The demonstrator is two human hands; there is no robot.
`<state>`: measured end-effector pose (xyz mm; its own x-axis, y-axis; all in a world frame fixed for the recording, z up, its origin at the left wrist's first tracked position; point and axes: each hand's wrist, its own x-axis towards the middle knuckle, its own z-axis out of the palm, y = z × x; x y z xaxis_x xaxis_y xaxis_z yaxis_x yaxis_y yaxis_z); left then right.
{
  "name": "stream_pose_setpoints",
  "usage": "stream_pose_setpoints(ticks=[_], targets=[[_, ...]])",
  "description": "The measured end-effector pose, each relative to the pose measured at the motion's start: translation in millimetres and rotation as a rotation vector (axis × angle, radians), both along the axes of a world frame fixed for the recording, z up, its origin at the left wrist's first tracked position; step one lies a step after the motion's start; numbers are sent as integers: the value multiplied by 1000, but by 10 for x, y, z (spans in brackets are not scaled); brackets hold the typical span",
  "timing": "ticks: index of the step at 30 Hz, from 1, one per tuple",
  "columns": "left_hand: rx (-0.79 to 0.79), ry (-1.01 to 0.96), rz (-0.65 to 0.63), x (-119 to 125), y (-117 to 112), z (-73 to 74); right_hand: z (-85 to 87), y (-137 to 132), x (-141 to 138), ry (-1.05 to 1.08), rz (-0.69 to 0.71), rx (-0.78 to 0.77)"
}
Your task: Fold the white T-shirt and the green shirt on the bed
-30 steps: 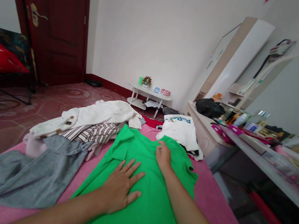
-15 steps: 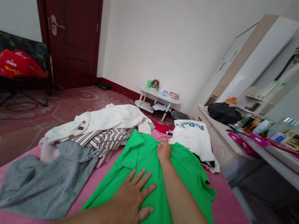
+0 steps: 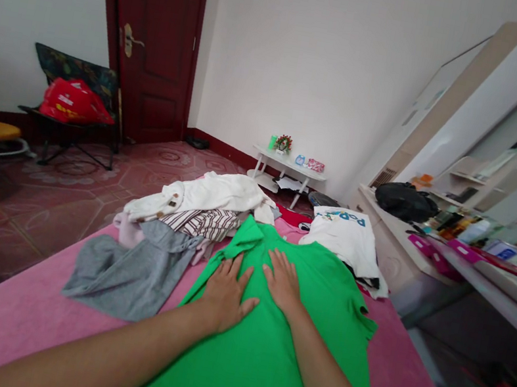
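A green T-shirt (image 3: pixel 248 365) lies spread out on the pink bed cover (image 3: pixel 406 379), its neck end away from me. My left hand (image 3: pixel 226 291) rests on the shirt's left side near the sleeve, fingers spread. Flat on the upper chest, just below the collar, is my right hand (image 3: pixel 284 280) with its fingers stretched out. Neither hand grips the cloth. The left sleeve is partly bunched, while the right side reaches out toward the bed's right part.
Left of the shirt lie grey trousers (image 3: pixel 134 275), a striped garment (image 3: pixel 206 221) and a white garment (image 3: pixel 213 191). Beyond it is a white printed T-shirt (image 3: pixel 343 238). A cluttered dressing table (image 3: pixel 410 240) stands at right, a folding chair with a red bag (image 3: pixel 77 103) at left.
My right hand has let go of the shirt's collar and now lies flat below it. My left hand has slid forward and left over the shirt. The view has turned left.
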<state>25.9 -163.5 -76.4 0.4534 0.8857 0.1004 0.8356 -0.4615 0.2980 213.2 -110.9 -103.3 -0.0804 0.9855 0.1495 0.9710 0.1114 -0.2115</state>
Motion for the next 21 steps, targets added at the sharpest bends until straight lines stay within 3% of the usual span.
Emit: stream_pose_setpoints(ticks=[4, 9, 14, 17, 21], targets=[[14, 54, -37, -257, -107, 13, 18, -155, -36, -53, -17, 8], [24, 131, -157, -826, -340, 21, 80, -213, -91, -58, -32, -6], [32, 151, -157, -1291, -438, 29, 148, -223, -311, -57, -70, -23], [35, 121, -121, -1336, -417, 55, 145, -282, -490, 18, 70, -23], [78, 12, -90, -1164, -264, 137, 92, -348, -558, 182, 256, 56]])
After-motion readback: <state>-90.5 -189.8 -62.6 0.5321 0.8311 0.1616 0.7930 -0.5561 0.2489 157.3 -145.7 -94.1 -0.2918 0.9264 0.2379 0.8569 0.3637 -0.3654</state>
